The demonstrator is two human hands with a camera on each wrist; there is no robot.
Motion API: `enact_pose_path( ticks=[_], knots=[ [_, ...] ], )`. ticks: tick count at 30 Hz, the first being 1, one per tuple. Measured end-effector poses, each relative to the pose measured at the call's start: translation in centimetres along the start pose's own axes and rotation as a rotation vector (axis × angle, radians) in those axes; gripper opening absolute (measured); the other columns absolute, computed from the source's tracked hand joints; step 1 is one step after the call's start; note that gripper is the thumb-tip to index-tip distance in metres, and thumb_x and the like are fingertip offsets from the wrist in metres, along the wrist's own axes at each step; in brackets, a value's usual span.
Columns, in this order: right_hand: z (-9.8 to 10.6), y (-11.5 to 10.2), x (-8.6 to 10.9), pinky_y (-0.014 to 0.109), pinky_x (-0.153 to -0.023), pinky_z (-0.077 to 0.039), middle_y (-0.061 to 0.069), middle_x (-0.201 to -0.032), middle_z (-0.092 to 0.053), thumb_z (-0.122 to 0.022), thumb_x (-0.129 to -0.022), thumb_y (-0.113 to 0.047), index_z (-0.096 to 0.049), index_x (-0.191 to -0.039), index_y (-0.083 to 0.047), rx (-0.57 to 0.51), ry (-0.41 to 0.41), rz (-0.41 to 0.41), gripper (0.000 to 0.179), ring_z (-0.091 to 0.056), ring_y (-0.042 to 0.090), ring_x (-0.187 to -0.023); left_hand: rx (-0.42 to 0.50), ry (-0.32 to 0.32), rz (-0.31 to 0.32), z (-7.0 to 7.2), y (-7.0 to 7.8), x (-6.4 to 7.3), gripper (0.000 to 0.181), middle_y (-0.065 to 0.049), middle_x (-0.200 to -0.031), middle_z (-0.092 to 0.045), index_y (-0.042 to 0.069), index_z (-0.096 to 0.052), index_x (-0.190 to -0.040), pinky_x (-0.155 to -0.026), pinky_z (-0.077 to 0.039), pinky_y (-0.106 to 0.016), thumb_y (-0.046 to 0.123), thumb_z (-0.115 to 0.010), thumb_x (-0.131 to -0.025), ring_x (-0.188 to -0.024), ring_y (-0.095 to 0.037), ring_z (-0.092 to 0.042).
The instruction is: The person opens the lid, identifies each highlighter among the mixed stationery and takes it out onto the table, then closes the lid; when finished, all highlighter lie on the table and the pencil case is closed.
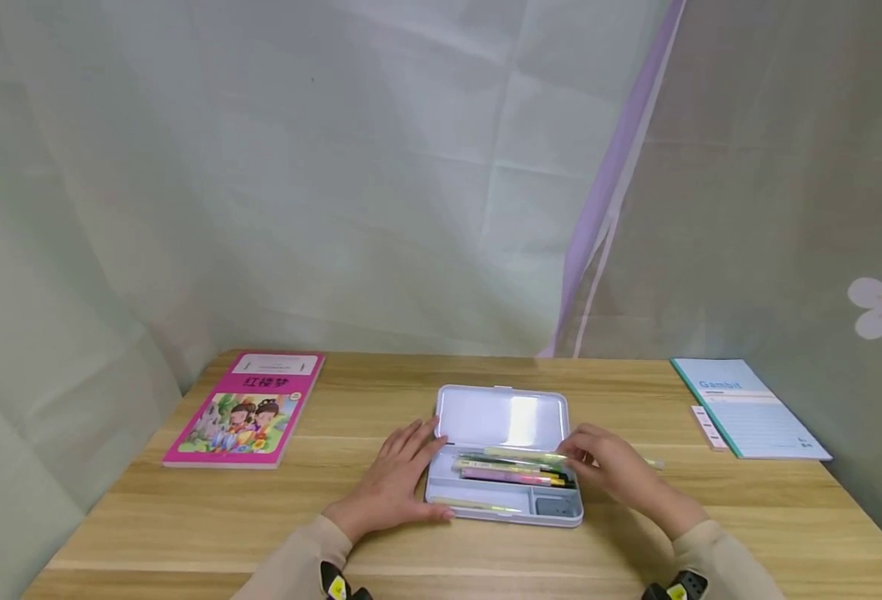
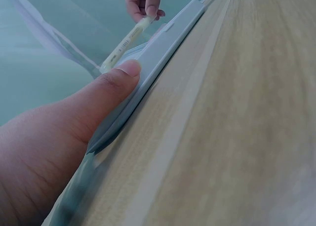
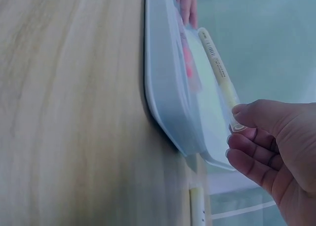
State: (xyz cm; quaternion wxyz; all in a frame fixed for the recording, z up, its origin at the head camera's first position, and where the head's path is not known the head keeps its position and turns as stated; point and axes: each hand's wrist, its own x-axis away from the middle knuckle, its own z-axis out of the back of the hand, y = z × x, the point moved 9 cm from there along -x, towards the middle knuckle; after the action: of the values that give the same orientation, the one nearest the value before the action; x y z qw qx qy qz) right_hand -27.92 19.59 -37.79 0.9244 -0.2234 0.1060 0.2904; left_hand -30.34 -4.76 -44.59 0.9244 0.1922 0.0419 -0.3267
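Pale pen (image 1: 525,455) pinched by right hand (image 1: 613,468); left hand (image 1: 396,483) rests flat against case (image 1: 503,417) edge.

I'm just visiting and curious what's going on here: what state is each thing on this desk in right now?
Pencil case: open, lid up.
Pale yellow pen: pinched at one end by the right hand, over the case.
Left hand: resting against the case's left side.
Pens in the tray: lying flat.
Pink book: closed.
Blue notebook: closed.
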Motion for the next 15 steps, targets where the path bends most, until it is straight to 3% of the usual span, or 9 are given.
enact_pose_path(
  ticks=[9,15],
  knots=[
    [1.8,0.4,0.8,0.018,-0.061,-0.050,-0.002,-0.083,-0.062,-0.070,-0.082,0.001,-0.070,-0.092,-0.007,0.021,0.061,0.030,0.013,-0.051,-0.002,-0.073,-0.016,0.018,-0.019,0.2,0.1,-0.1,0.100,-0.009,-0.160,-0.023,0.015,-0.039,-0.146,-0.119,-0.019,-0.056,0.073,-0.066,-0.070,-0.145,-0.035,-0.023],
    [2.9,1.0,1.8,0.016,-0.058,-0.049,-0.009,-0.080,-0.059,-0.072,-0.078,0.004,-0.069,-0.089,-0.009,0.048,0.128,0.044,0.017,-0.046,-0.008,-0.072,-0.002,0.014,-0.018,0.2,0.2,-0.1,0.099,-0.009,-0.159,-0.025,0.014,-0.040,-0.146,-0.119,-0.020,-0.056,0.072,-0.067,-0.070,-0.145,-0.036,-0.025]
  ],
)
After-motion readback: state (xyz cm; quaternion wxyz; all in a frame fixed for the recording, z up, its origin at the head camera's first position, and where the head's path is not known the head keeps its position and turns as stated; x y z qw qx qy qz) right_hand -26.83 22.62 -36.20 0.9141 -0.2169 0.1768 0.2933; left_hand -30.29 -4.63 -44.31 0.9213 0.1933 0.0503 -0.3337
